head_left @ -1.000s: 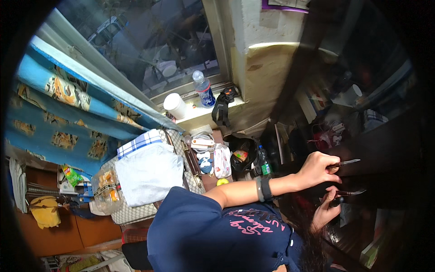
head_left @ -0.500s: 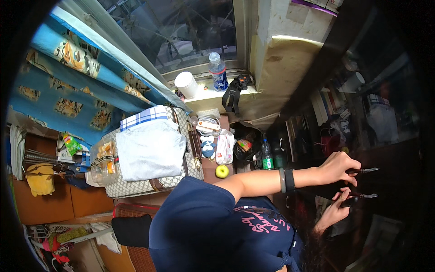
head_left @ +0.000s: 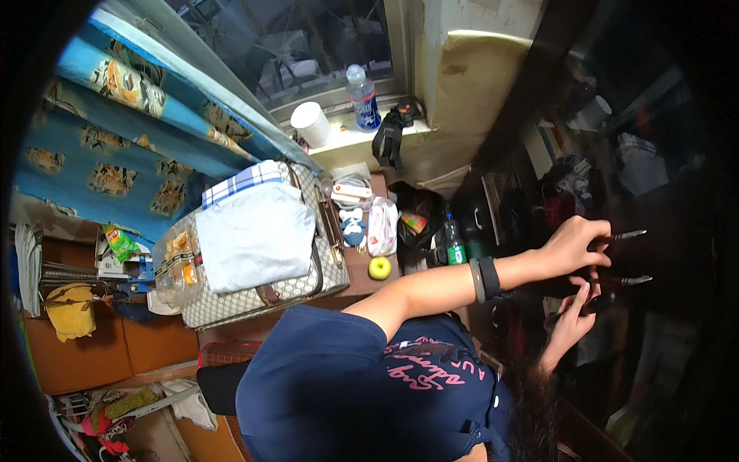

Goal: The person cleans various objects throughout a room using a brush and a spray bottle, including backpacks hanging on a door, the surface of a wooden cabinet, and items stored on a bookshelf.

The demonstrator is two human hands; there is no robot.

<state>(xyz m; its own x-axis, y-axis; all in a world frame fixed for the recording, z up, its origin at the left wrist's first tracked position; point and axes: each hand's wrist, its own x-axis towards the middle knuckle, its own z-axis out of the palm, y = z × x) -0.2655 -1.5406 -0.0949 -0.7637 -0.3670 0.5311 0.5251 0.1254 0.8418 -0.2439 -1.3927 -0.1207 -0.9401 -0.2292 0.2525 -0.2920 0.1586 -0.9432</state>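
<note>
On the right, two slender dark-red handles with silver tips stand out from a dark glossy cabinet front [head_left: 677,331], roughly parallel. My left hand [head_left: 573,246] has its fingers curled round the near end of the upper handle [head_left: 630,234]. Below it, my right hand [head_left: 568,327] is closed at the near end of the lower handle [head_left: 633,280]; a small black part between its fingers is too dark to make out. The two hands are close together. My left forearm, with two dark wristbands [head_left: 485,279], reaches across the view; the right forearm is mostly hidden in shadow and hair.
A patterned suitcase [head_left: 231,306] carries folded clothes [head_left: 258,235] and a clear plastic box [head_left: 175,266]. A green apple [head_left: 379,268] and a bottle [head_left: 455,242] are near my left arm. A white cup [head_left: 311,125] and another bottle [head_left: 363,100] stand on the sill.
The whole view has shifted a little. Both hands and the two handles now sit higher in the picture, and my right fingers are closer to the left hand.
</note>
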